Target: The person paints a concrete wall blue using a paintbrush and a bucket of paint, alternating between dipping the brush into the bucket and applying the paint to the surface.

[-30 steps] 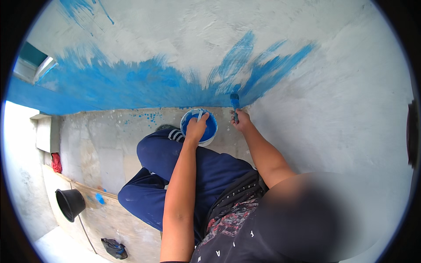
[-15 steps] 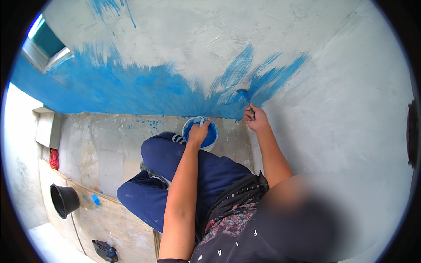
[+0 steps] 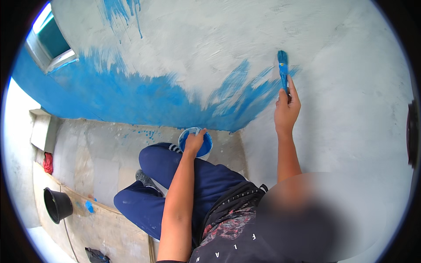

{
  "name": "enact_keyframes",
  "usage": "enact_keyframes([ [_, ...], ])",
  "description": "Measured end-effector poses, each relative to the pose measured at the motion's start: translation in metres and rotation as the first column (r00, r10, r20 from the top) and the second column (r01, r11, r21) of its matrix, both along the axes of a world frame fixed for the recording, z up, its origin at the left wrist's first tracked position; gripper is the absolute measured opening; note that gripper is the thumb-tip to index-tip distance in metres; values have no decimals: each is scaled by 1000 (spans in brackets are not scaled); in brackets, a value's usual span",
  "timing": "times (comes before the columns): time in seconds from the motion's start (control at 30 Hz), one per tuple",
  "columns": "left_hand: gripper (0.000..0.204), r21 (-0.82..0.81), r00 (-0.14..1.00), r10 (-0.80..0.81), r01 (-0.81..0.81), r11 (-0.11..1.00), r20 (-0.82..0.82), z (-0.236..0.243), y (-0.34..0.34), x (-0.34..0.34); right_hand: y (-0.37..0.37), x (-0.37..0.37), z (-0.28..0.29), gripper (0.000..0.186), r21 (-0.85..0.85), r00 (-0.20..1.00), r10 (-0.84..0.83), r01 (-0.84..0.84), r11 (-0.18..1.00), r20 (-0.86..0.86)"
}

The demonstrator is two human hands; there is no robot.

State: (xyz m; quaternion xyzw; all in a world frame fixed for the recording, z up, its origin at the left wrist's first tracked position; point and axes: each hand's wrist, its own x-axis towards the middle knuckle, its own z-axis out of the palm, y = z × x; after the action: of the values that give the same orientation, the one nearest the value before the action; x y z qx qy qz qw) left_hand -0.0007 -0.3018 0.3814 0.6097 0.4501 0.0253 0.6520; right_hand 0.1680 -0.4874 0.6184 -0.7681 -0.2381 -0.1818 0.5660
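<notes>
My right hand (image 3: 287, 111) is clamped around one brush (image 3: 283, 66); its lower end is hidden in my palm, its bristles (image 3: 282, 57) stand beyond the grip. My left hand (image 3: 194, 142) grips one paint bucket (image 3: 206, 156) below it, perhaps at the rim (image 3: 212, 142), which the hand partly covers. Compared with before, the brush is farther from the bucket.
</notes>
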Motion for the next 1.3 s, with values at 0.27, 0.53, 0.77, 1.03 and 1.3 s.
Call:
enact_keyframes([
  [0.27,70,-23,1000,13,-13,1000,22,-2,-4,6,-21,42,-71,48,-491,909,-252,394,777,331],
  [0.53,70,98,994,107,-103,990,-34,-43,4,14,-42,44,-121,41,-767,985,-139,10,641,-103],
  [0.77,86,-47,998,29,-32,998,-61,-25,6,10,-37,80,49,37,-646,999,-31,31,763,11],
  [1.03,87,-48,998,50,-51,998,-33,-29,10,7,-27,19,135,38,-328,932,-293,351,877,214],
  [1.3,70,59,995,93,-91,994,-33,-46,5,16,0,29,-35,46,-544,917,-212,374,751,338],
])
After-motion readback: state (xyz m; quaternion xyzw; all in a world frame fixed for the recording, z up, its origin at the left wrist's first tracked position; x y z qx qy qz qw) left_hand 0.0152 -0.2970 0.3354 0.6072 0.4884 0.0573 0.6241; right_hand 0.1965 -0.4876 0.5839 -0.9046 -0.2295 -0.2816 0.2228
